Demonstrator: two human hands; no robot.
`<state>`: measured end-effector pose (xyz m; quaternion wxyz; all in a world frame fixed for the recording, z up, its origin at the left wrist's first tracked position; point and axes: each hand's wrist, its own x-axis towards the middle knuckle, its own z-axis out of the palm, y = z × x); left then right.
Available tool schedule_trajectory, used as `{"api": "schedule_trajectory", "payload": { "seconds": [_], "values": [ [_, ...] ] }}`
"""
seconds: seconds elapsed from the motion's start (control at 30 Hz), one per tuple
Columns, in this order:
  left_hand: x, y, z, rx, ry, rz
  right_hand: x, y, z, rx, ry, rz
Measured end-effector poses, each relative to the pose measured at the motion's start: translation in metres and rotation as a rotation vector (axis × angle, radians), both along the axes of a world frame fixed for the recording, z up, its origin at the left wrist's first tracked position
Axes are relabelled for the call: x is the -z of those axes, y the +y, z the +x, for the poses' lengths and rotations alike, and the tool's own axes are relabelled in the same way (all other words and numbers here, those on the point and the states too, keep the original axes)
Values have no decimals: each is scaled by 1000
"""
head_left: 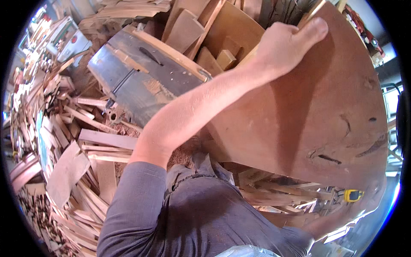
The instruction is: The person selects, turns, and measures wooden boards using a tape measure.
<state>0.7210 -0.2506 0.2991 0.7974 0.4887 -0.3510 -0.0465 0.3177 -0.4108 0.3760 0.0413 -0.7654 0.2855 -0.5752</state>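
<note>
A large brown wooden board [265,124] spans the right half of the head view, tilted in front of my body. Dark cracks and knots mark its lower right part. My left hand [291,45] reaches across and is closed on the board's far edge; the thumb lies along the face, and the fingers are hidden over the edge. Down at the lower right corner, my right hand [374,188] grips the board's near edge, dim and close to the picture's rim, its fingers mostly out of sight. The left part of the board meets a dusty metal machine table [141,73].
Heaps of offcuts and strips [81,167] cover the floor on the left. Upright panels and a small wood block [226,59] stand behind the machine table. Scrap wood [282,195] lies below the board, near a yellow tape measure [353,195]. Sawdust [182,155] lies by my waist.
</note>
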Motion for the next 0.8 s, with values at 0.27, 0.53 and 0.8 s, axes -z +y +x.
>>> {"api": "schedule_trajectory", "payload": {
  "seconds": [0.27, 0.53, 0.8],
  "values": [
    [-53, -41, 98, 218, -151, -130, -45, 9, 97, 50, 80, -137],
    [-82, -43, 181, -107, -73, 287, -71, -18, 192, 12, 176, -209],
    [-60, -43, 252, -188, -303, -38, -69, -44, 268, -32, 243, -215]
  ]
}}
